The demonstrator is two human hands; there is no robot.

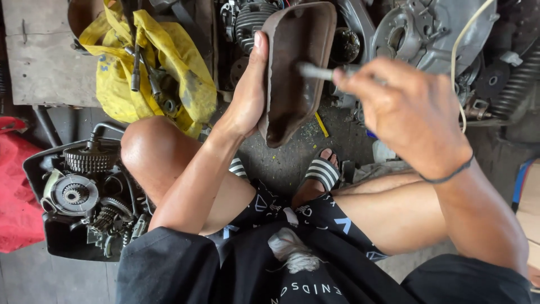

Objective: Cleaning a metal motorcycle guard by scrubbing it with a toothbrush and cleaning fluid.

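While the left hand (247,93) grips the brown cover (295,67), the right hand (402,110) clasps a tool (316,71) against it.

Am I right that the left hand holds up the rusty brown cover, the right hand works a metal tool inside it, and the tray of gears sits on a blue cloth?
Not quite. In the head view the tray of gears sits beside a red cloth, not blue. The left hand does hold the brown cover, and the right hand works the metal tool.

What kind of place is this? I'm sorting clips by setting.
Most likely a small motorcycle repair shop, worked on the floor. A black tray holds gears, an engine sits ahead, and sockets lie on a yellow cloth. The left hand holds a brown cover.
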